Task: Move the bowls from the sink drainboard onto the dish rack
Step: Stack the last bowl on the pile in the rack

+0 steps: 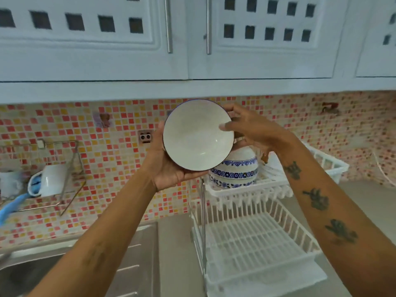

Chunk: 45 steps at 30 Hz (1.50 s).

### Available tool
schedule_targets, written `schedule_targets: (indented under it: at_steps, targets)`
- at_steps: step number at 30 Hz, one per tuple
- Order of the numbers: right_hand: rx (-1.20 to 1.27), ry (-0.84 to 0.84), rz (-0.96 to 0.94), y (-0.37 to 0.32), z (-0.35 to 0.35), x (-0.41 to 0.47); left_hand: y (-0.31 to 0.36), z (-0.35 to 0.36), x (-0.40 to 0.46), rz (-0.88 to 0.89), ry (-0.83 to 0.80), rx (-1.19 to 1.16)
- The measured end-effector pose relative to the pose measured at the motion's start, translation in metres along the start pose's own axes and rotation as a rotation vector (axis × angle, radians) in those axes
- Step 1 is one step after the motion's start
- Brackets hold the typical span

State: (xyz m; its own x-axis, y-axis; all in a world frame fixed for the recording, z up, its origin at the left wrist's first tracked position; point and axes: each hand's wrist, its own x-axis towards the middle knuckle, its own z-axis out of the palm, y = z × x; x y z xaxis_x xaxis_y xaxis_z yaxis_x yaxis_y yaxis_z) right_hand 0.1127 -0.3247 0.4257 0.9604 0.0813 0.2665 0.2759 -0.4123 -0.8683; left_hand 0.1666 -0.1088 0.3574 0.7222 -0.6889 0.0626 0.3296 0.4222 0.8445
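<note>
- At the far left, a wire shelf [62,176] with a mug [52,180] is blurred; nothing there is at risk.
- The drainboard [137,254] is largely hidden by the left forearm, so it cannot be told whether bowls remain there.
- The white bowl [198,135] is held in mid-air above the rack, tilted toward the camera, cupped from below by the left hand [169,166].
- Its right rim is pinched by the right hand [246,127], thumb inside.
- Behind it, stacked patterned bowls [234,169] sit on the rack's [257,239] upper tier, partly hidden; a careless lowering could knock them or chip a rim.
- The lower tier is cut off at the bottom.
</note>
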Motion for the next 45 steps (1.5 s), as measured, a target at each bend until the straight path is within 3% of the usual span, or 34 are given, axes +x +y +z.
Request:
schedule_targets:
  at_steps: [8, 14, 17, 30, 45]
  targets:
    - [-0.013, 0.069, 0.054, 0.027, -0.051, -0.001, -0.024, 0.048, 0.041, 0.219, 0.24, 0.379]
    - [0.035, 0.104, 0.127, 0.05, -0.061, 0.016, -0.04, 0.063, 0.069, 0.57, 0.447, 0.746]
    - [0.055, 0.132, 0.092, 0.059, -0.054, 0.024, -0.049, 0.063, 0.083, 0.645, 0.499, 0.932]
    - [0.237, 0.154, 0.175, 0.103, -0.04, 0.039, -0.069, 0.046, 0.106, 0.601, 0.587, 1.274]
    - [0.219, 0.126, 0.265, 0.124, -0.046, 0.042, -0.075, 0.05, 0.114, 0.421, 0.559, 1.374]
